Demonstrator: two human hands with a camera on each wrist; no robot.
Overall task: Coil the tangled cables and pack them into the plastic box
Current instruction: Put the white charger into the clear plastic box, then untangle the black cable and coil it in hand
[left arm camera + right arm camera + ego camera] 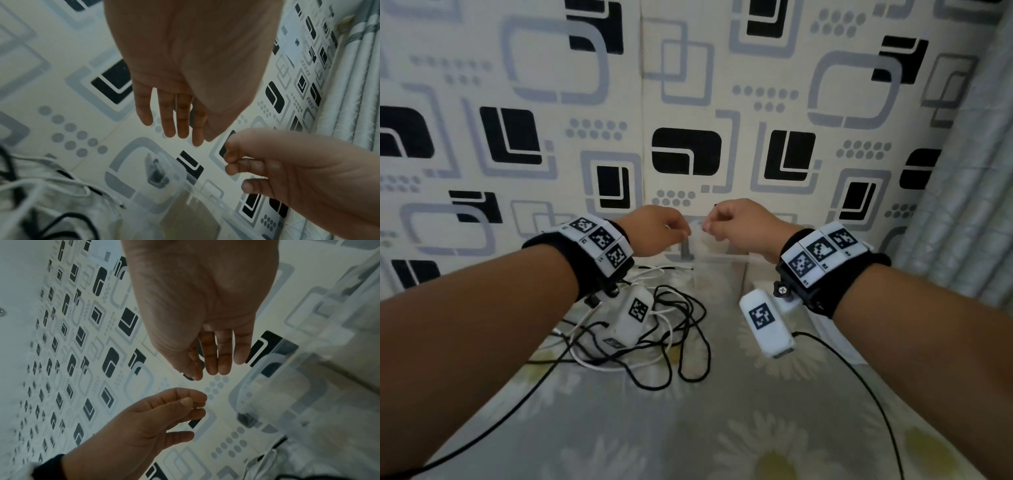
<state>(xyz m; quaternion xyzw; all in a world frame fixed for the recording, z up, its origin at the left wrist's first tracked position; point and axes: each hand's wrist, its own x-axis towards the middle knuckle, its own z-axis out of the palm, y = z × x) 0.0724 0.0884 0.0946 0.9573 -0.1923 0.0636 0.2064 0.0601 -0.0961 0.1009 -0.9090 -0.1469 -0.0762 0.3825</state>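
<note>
A tangle of black and white cables (654,335) lies on the flowered sheet, below my left wrist. The clear plastic box (719,263) stands behind it against the patterned wall. Both hands hover close together over the box's near left part. My left hand (681,233) has loosely bent fingers and holds nothing. My right hand (710,228) is loosely curled and also empty. In the left wrist view my left hand (176,129) hangs above the box (176,194), with the cables (41,194) at lower left. In the right wrist view my right hand (213,368) is beside the box (277,394).
A patterned wall panel (688,102) rises right behind the box. A grey curtain (969,171) hangs at the right. Black leads from the wrist cameras trail over the sheet at the right (859,377) and the left (500,421).
</note>
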